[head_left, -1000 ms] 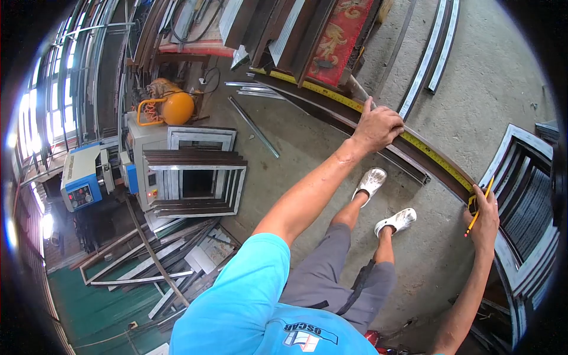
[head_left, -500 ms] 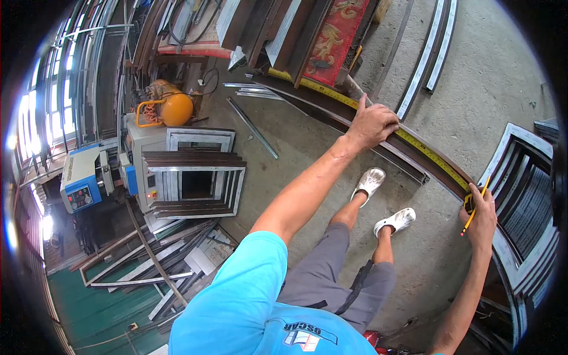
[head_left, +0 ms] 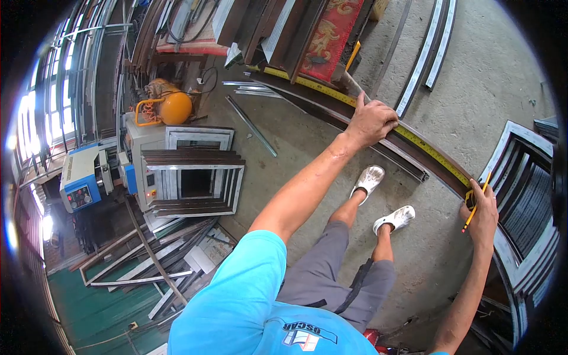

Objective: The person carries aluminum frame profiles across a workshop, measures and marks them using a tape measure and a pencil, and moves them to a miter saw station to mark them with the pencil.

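Observation:
A yellow tape measure blade (head_left: pixel 435 152) is stretched along a long brown metal profile (head_left: pixel 408 151). My left hand (head_left: pixel 373 122) is closed over the profile and the blade, near the middle of the visible length, with the thumb pointing up along the far side. At the profile's right end, my right hand (head_left: pixel 482 214) grips the tape measure case (head_left: pixel 470 200). A yellow pencil (head_left: pixel 477 207) is also tucked between the right fingers. The blade's far end lies beside the red patterned cloth (head_left: pixel 325 44) at the top.
Stacked brown profiles (head_left: pixel 284 35) rest at the top. Window frames stand at the right (head_left: pixel 512 142) and at the left (head_left: pixel 198 183). An orange compressor tank (head_left: pixel 176 107) sits near a blue-and-white machine (head_left: pixel 80 177). Offcuts (head_left: pixel 142 266) lie at lower left; loose strips (head_left: pixel 423 56) are on the floor.
Both hands keep their grips in nearly the same places. The whole view has shifted very slightly, and the tape still lies along the profile.

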`<state>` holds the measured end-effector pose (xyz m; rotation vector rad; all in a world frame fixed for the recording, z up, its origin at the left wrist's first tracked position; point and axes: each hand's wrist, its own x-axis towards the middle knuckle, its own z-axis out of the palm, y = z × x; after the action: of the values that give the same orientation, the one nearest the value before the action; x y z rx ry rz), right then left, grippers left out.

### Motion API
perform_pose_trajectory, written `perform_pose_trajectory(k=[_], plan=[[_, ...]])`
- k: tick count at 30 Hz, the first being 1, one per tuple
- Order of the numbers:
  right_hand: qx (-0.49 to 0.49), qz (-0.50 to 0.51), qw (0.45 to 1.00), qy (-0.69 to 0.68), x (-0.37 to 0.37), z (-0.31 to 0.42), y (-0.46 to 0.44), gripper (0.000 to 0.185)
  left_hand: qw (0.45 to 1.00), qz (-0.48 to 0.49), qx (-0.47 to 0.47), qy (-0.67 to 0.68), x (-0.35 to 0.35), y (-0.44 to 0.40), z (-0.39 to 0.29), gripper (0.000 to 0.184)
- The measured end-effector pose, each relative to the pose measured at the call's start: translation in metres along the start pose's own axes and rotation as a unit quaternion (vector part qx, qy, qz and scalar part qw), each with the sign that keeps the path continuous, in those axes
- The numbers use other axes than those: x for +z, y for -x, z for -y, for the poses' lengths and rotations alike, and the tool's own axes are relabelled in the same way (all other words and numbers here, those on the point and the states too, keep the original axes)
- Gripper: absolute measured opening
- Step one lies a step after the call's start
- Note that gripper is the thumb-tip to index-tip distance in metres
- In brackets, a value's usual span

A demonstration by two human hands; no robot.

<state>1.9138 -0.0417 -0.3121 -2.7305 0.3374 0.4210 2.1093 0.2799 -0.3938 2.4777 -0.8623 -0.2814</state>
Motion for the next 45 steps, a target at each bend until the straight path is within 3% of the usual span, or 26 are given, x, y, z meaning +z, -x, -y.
perform_pose_trajectory(k=[7,10,13,17,20,24,28,36,45], plan=[[-0.031,-0.026,0.999,-0.015,0.002,-0.010,0.002,0.065,1.000,-0.008,0.022,-0.011,0.003,-0.003,0.001,0.012],[-0.029,-0.017,0.999,-0.017,-0.007,-0.006,-0.001,0.064,0.993,-0.096,0.062,-0.029,0.007,-0.005,-0.013,0.016],[-0.026,-0.015,0.999,-0.030,-0.009,-0.009,-0.006,0.063,0.990,-0.111,0.084,-0.001,0.012,-0.012,-0.040,0.023],[-0.040,-0.013,0.999,-0.015,-0.009,-0.015,-0.009,0.064,0.983,0.087,0.092,0.134,0.027,-0.046,-0.077,0.031],[-0.027,-0.001,1.000,-0.010,-0.010,-0.017,-0.008,0.064,0.950,0.257,0.144,0.106,0.047,-0.080,-0.108,0.036],[-0.006,0.003,1.000,0.002,-0.011,-0.025,-0.004,0.066,0.894,0.386,0.224,0.042,0.077,-0.120,-0.148,0.037],[0.015,-0.005,1.000,-0.007,-0.009,-0.041,-0.002,0.069,0.868,0.416,0.270,-0.027,0.096,-0.142,-0.182,0.029],[0.046,0.002,0.998,-0.048,-0.012,-0.057,-0.001,0.072,0.849,0.415,0.327,-0.026,0.115,-0.154,-0.209,0.026],[0.050,-0.056,0.997,0.003,0.006,-0.070,0.003,0.075,0.880,0.382,0.280,0.045,0.138,-0.156,-0.223,0.025]])
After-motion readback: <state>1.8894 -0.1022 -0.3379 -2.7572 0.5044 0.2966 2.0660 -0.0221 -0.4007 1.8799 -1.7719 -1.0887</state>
